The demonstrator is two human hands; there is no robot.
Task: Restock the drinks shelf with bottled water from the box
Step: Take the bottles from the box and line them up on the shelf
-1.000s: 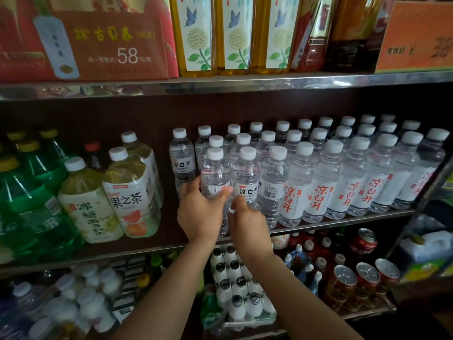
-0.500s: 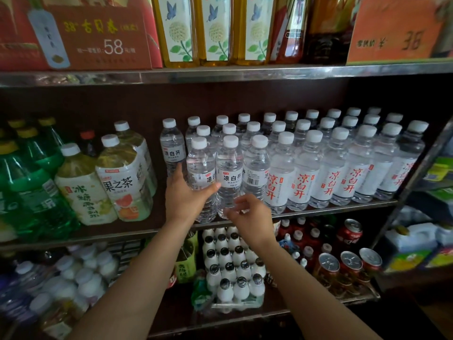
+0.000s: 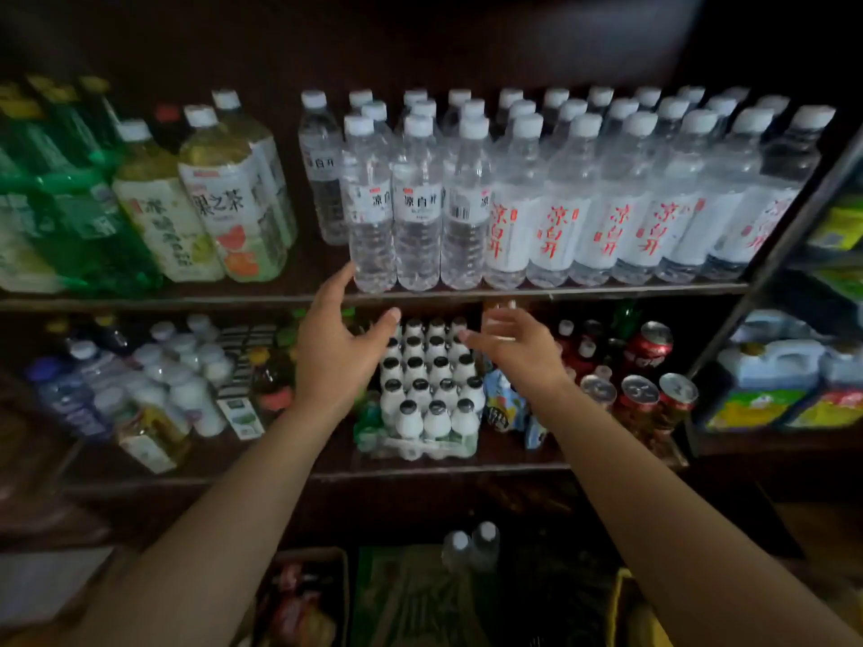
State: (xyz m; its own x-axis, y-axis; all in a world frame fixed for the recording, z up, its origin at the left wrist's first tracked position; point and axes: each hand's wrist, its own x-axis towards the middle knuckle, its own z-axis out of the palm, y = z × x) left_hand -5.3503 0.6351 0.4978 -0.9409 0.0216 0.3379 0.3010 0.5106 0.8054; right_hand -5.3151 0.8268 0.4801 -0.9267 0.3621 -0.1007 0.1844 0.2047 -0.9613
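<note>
Rows of clear plastic water bottles with white caps (image 3: 551,198) are seen standing upright on the dark wooden drinks shelf (image 3: 607,290), filling it from the middle to the right end. The three front bottles at the left of the row (image 3: 415,203) carry white labels with dark lettering, while those further right bear red lettering. The left hand (image 3: 334,350) is held just below the shelf edge with fingers spread and relaxed, nothing being gripped; its fingertips are close to the base of the leftmost front bottle, though contact cannot be made out. The right hand (image 3: 516,343) is likewise held loose and empty, below the shelf edge. Two more white-capped water bottles (image 3: 471,546) are seen low down between the forearms; whether they are in a box cannot be told. Large tea bottles with white caps (image 3: 224,198) are stood to the left of the water.
</note>
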